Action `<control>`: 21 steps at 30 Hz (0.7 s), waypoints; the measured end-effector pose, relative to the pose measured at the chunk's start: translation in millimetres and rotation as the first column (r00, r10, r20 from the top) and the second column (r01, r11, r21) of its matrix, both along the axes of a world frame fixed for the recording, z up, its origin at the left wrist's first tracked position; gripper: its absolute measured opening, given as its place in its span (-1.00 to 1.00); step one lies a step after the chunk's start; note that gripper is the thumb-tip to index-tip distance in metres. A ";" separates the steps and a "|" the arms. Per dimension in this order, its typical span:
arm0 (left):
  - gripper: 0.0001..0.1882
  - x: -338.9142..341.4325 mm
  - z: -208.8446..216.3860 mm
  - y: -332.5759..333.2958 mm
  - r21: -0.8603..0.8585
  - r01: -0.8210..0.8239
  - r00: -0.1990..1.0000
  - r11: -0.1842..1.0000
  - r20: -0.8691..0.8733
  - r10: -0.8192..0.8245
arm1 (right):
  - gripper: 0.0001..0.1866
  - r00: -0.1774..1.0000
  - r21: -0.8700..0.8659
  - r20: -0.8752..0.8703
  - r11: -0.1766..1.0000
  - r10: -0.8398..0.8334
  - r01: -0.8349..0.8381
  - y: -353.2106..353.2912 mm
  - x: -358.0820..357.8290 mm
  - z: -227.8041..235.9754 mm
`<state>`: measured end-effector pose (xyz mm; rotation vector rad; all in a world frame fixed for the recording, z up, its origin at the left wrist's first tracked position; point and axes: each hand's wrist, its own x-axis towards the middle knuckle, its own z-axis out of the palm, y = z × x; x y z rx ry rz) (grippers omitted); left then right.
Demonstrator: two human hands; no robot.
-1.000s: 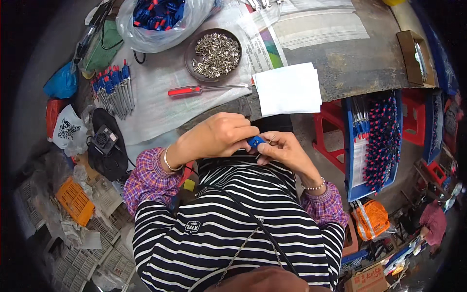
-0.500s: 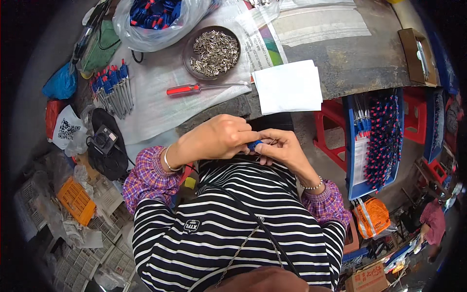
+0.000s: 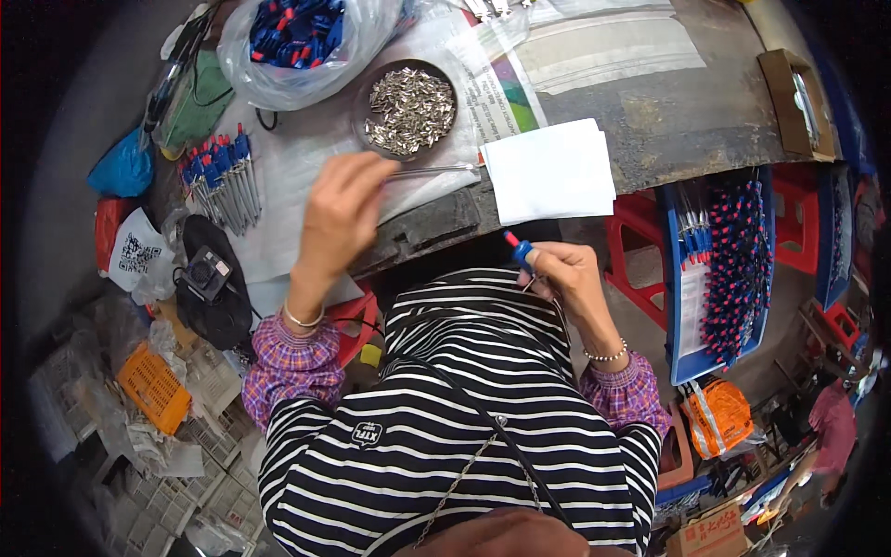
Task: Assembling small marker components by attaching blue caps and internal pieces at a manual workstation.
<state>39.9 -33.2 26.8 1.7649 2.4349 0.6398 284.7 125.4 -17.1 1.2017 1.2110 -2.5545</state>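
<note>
My left hand (image 3: 345, 209) is over the table's near edge with its fingers closed around the handle of a screwdriver (image 3: 434, 171). Only the metal shaft shows, lying toward the right; the hand covers the red handle. In front of my striped top, my right hand (image 3: 568, 271) pinches a small blue handle with a red tip (image 3: 521, 249), a thin metal piece sticking out below the fingers. Just beyond the screwdriver sits a round dark bowl (image 3: 359, 110) full of small silver metal pins (image 3: 410, 107). White paper sheets (image 3: 549, 172) lie to its right.
A clear plastic bag (image 3: 362, 46) of blue-and-red handles stands at the far left. Blue-handled metal-shafted pieces (image 3: 223, 181) lie bundled below it. On the right, a blue tray (image 3: 689, 357) of similar pieces is beside red stools (image 3: 640, 241). An open cardboard box (image 3: 784, 111) stands on the table.
My left hand has left the blue handle and moved up and left onto the screwdriver. My right hand keeps the blue handle, now shifted slightly right with its red tip showing.
</note>
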 end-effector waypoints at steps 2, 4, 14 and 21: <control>-0.63 -4.9 -6.2 -6.0 -0.008 -0.038 0.999 0.999 -0.017 0.038 | -0.78 0.999 -0.004 0.024 0.999 -0.032 0.032 5.6 -0.5 -0.9; -0.62 -4.1 -10.6 -4.4 -0.016 -0.070 0.997 0.997 -0.034 0.070 | -0.78 0.999 0.035 0.019 0.999 -0.039 0.039 8.6 -1.0 -2.3; -0.65 6.7 -18.7 -10.3 -0.017 -0.064 0.991 0.998 -0.117 0.062 | -0.76 0.995 0.040 -0.031 0.995 -0.094 0.095 9.3 5.6 -18.4; -0.65 8.0 -12.6 -11.7 -0.137 -0.028 0.995 0.990 -0.097 0.015 | -0.75 0.995 0.090 -0.086 0.994 -0.048 0.056 8.0 3.5 -21.4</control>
